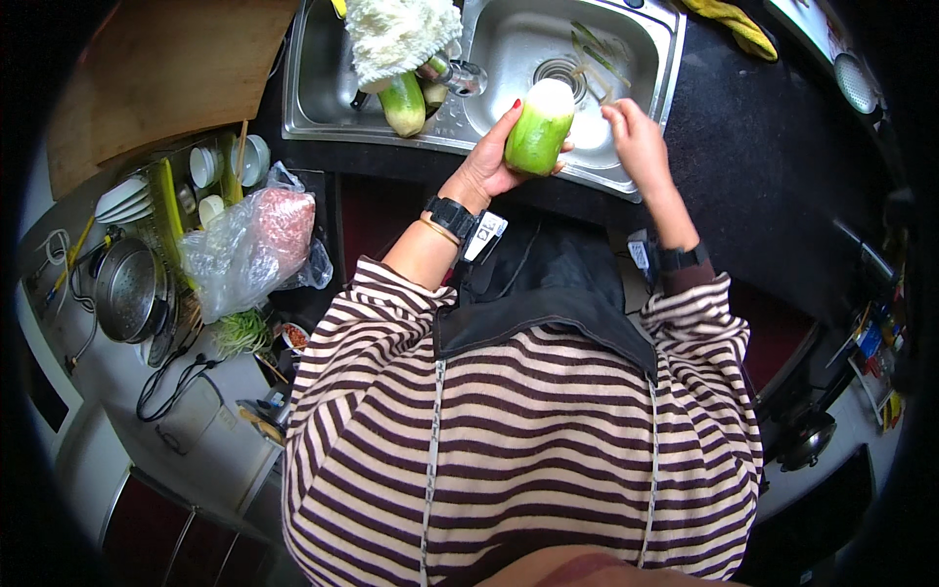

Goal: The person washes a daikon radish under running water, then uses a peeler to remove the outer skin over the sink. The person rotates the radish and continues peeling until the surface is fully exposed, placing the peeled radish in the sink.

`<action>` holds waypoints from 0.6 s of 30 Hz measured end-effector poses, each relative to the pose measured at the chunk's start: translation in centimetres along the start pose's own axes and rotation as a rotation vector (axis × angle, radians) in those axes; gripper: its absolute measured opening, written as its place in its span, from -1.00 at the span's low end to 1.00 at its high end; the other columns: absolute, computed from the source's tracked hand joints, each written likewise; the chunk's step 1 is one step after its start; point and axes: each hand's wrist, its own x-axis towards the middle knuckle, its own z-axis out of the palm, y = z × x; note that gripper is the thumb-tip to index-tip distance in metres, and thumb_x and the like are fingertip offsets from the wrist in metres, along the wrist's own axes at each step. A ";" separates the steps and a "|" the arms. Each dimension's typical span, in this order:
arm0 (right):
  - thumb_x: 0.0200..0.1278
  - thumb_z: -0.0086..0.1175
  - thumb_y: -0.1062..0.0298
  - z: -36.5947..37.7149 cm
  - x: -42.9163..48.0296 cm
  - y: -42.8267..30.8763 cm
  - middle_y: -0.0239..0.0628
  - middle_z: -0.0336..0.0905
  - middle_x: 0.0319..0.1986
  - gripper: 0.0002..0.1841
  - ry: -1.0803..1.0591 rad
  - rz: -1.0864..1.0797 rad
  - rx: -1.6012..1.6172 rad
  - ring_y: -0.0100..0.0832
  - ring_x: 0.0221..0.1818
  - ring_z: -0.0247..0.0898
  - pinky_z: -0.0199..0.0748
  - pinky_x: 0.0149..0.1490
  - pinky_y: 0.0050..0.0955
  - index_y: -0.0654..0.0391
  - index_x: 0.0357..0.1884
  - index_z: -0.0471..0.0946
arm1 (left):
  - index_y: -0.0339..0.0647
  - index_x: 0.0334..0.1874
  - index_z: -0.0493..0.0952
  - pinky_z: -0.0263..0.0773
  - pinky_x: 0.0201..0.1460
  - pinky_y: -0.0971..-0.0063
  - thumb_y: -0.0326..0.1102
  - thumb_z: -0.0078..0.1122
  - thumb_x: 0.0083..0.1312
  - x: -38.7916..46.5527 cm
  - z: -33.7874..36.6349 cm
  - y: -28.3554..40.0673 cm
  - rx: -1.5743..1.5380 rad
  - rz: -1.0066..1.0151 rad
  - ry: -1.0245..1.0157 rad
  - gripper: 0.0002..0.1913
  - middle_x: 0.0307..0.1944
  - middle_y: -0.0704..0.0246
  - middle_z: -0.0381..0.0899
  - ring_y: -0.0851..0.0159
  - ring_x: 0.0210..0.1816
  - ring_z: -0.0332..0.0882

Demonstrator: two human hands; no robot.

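My left hand [493,160] grips a thick green vegetable [538,143], perhaps a radish or gourd, upright at the sink's front edge; its upper end is bare and whitish. To its right, over the right basin [499,51], my right hand [638,136] has its fingers pinched on a thin beige tool [598,82], blurred, seemingly a peeler. Green strips of peel [598,48] lie in the basin near the drain [559,71]. Another green vegetable [403,106] with a pale end rests over the divider side of the left basin [315,88].
A chrome faucet [463,77] and a fluffy white cloth [403,37] stand between the basins. At left are a bag of minced meat [282,227], a steel strainer pot [128,290], bowls [253,158] and green onions [242,332]. A yellow cloth [737,26] lies at upper right.
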 end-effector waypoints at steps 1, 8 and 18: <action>0.41 0.06 0.12 0.1 -1.4 -0.9 -0.04 0.65 -0.32 -0.75 -0.001 -0.032 -0.021 -0.01 -0.20 0.61 0.53 -0.17 -0.14 0.09 -0.15 0.56 | -0.15 0.32 0.37 0.58 0.01 0.11 0.21 -0.09 0.46 0.3 0.1 0.0 -0.001 0.024 0.001 -0.39 0.11 0.20 0.57 0.07 0.02 0.62; 0.29 0.15 0.17 1.4 -6.4 -4.8 -0.21 0.63 -0.32 -0.78 0.028 -0.444 -0.162 -0.12 -0.28 0.60 0.55 -0.25 -0.19 0.10 -0.18 0.52 | -0.17 0.26 0.44 0.54 0.13 0.12 0.17 -0.08 0.48 1.3 0.4 -0.4 0.125 0.239 0.196 -0.43 0.10 0.19 0.59 0.08 0.05 0.61; 0.46 -0.12 -0.07 -0.5 3.5 1.6 0.04 0.66 -0.17 -0.57 -0.136 0.296 -0.384 0.06 -0.03 0.58 0.49 0.01 0.01 0.10 -0.07 0.57 | -0.18 0.32 0.37 0.58 -0.01 0.16 0.37 -0.10 0.37 -0.5 0.5 0.6 0.047 -0.006 -0.010 -0.24 0.08 0.17 0.57 0.06 0.01 0.61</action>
